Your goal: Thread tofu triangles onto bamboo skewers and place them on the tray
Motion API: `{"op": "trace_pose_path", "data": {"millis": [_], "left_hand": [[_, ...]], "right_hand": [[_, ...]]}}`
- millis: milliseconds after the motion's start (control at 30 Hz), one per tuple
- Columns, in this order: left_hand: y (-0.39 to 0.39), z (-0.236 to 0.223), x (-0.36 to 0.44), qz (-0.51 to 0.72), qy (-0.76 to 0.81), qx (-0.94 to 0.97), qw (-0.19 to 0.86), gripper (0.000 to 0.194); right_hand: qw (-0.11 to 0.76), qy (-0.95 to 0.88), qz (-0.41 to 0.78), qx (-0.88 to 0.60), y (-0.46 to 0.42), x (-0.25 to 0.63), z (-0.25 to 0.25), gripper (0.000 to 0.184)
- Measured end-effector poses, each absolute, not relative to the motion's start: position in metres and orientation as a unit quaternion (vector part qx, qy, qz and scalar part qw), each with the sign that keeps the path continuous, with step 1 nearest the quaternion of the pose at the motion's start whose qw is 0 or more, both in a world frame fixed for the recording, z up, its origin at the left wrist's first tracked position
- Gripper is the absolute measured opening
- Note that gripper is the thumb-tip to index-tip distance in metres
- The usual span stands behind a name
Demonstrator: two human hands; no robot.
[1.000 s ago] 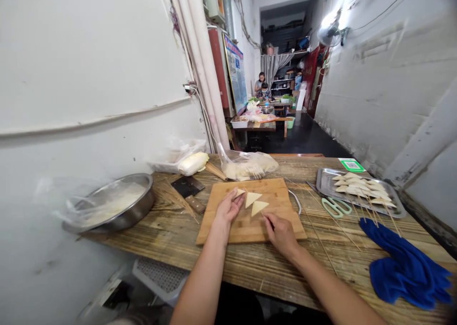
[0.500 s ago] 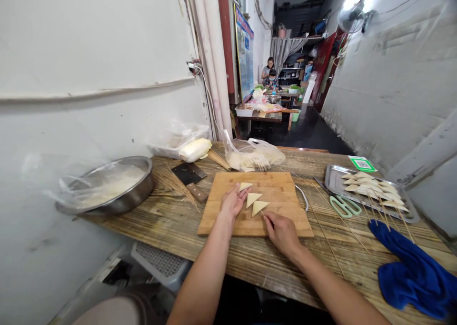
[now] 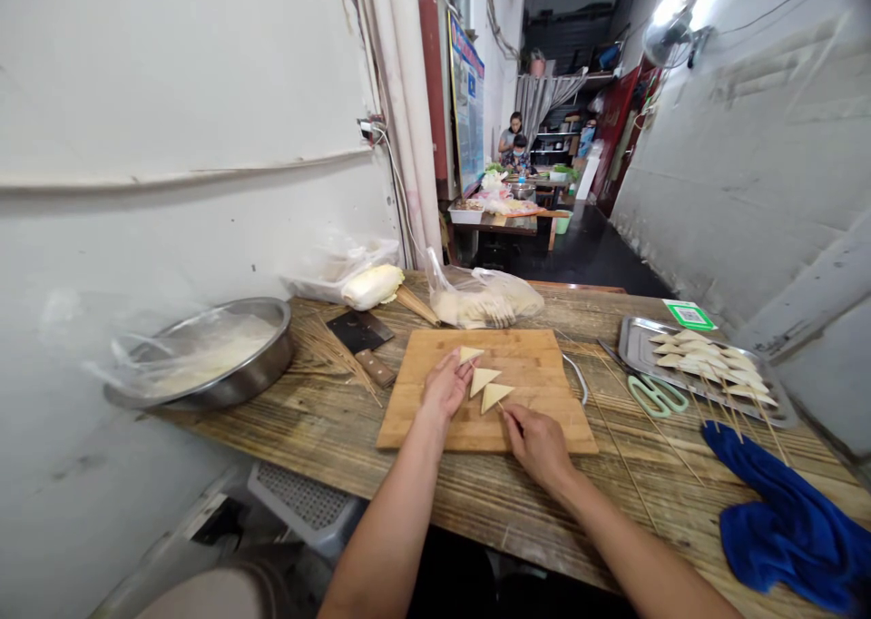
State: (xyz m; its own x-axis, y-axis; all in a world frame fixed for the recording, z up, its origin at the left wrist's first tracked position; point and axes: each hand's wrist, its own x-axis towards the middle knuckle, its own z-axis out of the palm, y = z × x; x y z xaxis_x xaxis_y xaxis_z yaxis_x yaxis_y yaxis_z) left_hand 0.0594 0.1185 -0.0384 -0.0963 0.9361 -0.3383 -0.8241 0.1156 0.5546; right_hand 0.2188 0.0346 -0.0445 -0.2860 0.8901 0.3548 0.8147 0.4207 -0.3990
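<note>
Two bare hands lean over the worktop from its near edge. The right hand has its fingers clamped on the near end of a thin skewer. The left hand lies palm partly up, its fingers at the farthest of three pale triangles; I cannot tell whether they pinch it or only support it. The triangles stand in a slanting row over the board, the nearest just beyond the right fingers.

To the right, a blue cloth lies crumpled near the edge, with green-handled scissors farther in. To the left sits a steel basin with clear plastic over pale contents (too blurred to name). Between basin and board are loose sticks and a cleaver.

Beyond the scissors, a metal tray bears a pile of pale pieces, with sticks jutting toward the cloth. A green-edged card lies behind it. Past the board are a cabbage and a filled bag. Far back, two people are at another table.
</note>
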Motion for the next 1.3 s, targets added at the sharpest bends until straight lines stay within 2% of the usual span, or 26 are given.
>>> {"op": "trace_pose_path", "data": {"millis": [567,1300], "left_hand": [[0.1188,-0.0383,0.0598,0.660,0.329,0.059,0.672,0.012],[0.1158,-0.0349,0.0627,0.633,0.355,0.121,0.677,0.008]], "right_hand": [[0.282,-0.798,0.067,-0.528,0.0353,0.2196,-0.0495,0.029],[0.285,-0.796,0.069,-0.530,0.0343,0.2183,-0.0478,0.030]]}}
